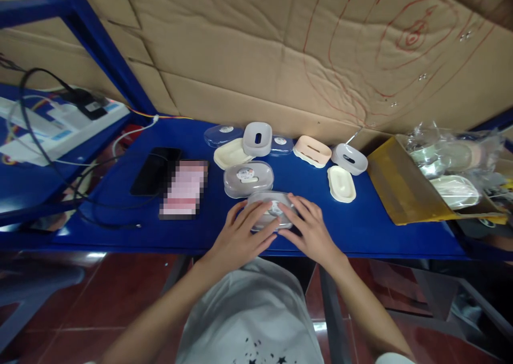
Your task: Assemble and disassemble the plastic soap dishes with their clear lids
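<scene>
Head view: near the front edge of the blue table (360,233), a lidded grey box (285,223) is covered by the left hand (245,233) and the right hand (315,230), whose fingers are spread over its lid, not closed around it. Just behind, a 2nd grey box (260,182) is placed, with a cream tray (227,154) farther back; a black phone (148,177) is seen at left, a carton (395,187) at right.

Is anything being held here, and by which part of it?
The left hand and right hand lie over the left and right parts of a grey, clear-topped container; whether they grip or only touch it cannot be told.
</scene>
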A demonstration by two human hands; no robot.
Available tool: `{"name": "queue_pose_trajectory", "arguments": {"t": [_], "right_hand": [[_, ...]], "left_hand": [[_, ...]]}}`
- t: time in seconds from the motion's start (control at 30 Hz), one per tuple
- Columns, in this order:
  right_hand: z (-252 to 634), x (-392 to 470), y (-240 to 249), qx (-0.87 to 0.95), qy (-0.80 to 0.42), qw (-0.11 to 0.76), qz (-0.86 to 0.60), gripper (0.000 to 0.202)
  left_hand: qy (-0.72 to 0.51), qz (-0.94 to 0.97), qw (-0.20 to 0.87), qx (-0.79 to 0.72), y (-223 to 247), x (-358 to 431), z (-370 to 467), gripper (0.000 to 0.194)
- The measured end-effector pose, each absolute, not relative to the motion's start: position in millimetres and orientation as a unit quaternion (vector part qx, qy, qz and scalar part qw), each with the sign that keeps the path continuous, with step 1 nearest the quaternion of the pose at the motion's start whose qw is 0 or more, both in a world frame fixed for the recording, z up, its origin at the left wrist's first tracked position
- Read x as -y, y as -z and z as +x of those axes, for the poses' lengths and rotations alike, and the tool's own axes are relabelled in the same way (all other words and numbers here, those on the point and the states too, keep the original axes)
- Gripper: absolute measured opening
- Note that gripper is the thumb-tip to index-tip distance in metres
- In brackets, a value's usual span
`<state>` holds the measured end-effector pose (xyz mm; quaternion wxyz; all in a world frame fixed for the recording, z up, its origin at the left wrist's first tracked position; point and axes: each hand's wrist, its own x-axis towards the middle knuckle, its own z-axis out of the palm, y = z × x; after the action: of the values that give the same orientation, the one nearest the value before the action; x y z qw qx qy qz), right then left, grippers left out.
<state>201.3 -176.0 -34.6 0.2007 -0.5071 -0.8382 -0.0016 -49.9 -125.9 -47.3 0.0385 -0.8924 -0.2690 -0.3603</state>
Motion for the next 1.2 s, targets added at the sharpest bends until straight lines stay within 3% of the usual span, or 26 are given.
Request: {"name": "queue_pose_trajectory", "arguments": {"t": [0.13, 0.3, 0.43, 0.67, 0.77, 0.9, 1.03, 1.2], "right_hand": [[214, 149, 24, 0.848, -0.05, 0.204, -0.487, 0.069], [298, 152, 38, 0.652, 0.137, 0.214, -0.715, 0.057], [332, 182, 52, 0.674, 0.088, 0.215, -0.701, 0.032], [320, 189, 35, 0.793, -0.046, 0.237, -0.56, 0.049], [341, 151, 30, 0.767, 0.021, 0.251, -0.59, 0.046], [380, 100, 31, 0.674, 0.134, 0.167, -0.707, 0.05], [388, 98, 32, 0.659, 0.14, 0.135, -0.727, 0.033], [339, 167, 33, 0.682, 0.134, 0.239, -0.678, 0.029]], "left_hand": [[0.353, -0.882, 0.049, 0.309, 43, 124, -50, 0.016], [0.376, -0.848, 0.059, 0.369, 43, 125, -52, 0.019], [0.382, -0.862, 0.035, 0.331, 42, 137, -49, 0.024], [0.316, -0.931, -0.045, 0.179, 45, 149, -25, 0.037], [0.25, -0.952, -0.048, 0.17, 50, 146, -13, 0.047], [0.203, -0.957, -0.028, 0.204, 52, 134, 5, 0.054], [0.191, -0.955, -0.02, 0.225, 52, 129, 20, 0.043], [0.198, -0.957, -0.042, 0.207, 51, 142, 15, 0.052]]}}
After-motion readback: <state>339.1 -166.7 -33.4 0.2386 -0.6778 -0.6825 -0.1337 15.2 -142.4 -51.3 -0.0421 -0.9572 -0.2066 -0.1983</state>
